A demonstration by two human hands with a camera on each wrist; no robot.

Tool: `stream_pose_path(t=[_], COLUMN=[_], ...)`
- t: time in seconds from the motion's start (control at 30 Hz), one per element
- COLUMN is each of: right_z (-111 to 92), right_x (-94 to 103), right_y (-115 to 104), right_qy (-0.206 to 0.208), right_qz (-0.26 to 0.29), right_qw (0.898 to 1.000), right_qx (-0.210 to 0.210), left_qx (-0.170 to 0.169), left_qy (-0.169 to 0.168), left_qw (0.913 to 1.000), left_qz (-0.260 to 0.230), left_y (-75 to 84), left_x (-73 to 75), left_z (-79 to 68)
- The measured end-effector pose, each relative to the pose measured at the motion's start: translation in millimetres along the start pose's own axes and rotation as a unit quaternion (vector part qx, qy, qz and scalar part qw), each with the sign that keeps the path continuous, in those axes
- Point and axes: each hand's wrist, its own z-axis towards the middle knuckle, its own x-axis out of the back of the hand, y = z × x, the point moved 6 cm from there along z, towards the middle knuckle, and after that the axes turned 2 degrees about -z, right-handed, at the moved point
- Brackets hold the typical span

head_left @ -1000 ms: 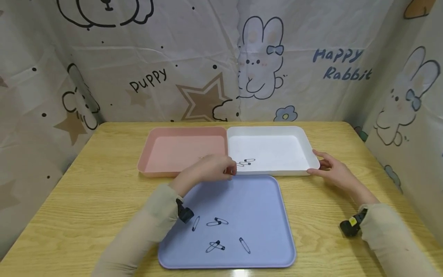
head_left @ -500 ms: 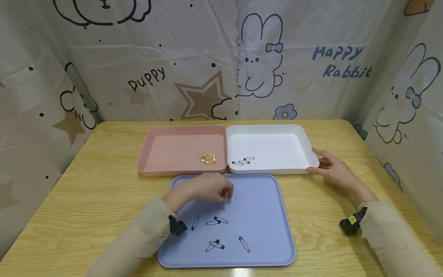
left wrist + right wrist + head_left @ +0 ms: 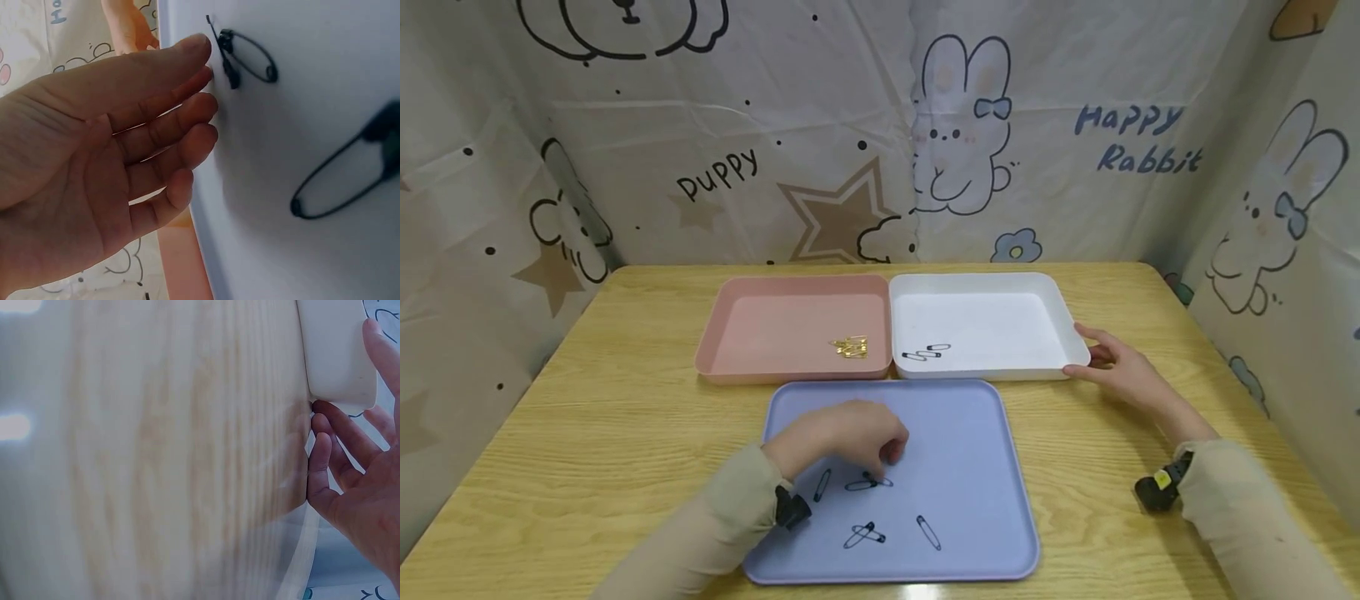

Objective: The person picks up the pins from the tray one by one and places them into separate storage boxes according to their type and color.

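Observation:
My left hand hovers low over the blue tray, thumb and fingers apart with nothing between them. Close below its thumb tip lies a pair of black safety pins, and the left wrist view shows the two overlapping. A single pin is nearer that camera. More black safety pins lie towards the front, two of them crossed. At the white tray's front right corner, my right hand grips it, thumb on the front wall and fingers at the side wall.
Left of the white tray, and touching it, stands a pink tray holding a cluster of gold safety pins. A few black safety pins lie in the white tray. A printed cloth hangs behind the wooden table.
My left hand has come back from the edge between the pink and white trays to just above the pair of black safety pins. The right hand stays at the white tray's corner.

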Motion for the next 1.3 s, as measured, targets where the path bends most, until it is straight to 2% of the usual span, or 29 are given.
stream_pose_path(t=[0.23, 0.43, 0.87, 1.03, 1.3], right_z=[-0.7, -1.4, -1.1, -0.2, -2.0], right_x=[0.9, 0.2, 0.8, 0.6, 0.6], right_y=[-1.0, -2.4, -0.3, 0.4, -2.6], right_qy=[0.0, -0.002, -0.002, 0.0, 0.001], right_qz=[0.001, 0.001, 0.0, -0.005, -0.008], right_qw=[1.0, 1.0, 1.0, 1.0, 1.0], right_qx=[0.001, -0.003, -0.001, 0.001, 0.002], left_qx=[0.009, -0.001, -0.009, -0.002, 0.006], left_qy=[-0.001, 0.002, 0.028, 0.042, 0.039], left_qw=[0.9999, 0.9999, 0.9993, 0.9988, 0.9989], left_qz=[0.006, 0.011, 0.021, 0.027, 0.027], left_y=[3.2, 4.6, 3.4, 1.5, 0.7], left_x=[-1.5, -2.7, -2.6, -1.2, -4.2], left_z=[-2.5, -2.8, 1.4, 3.7, 4.6])
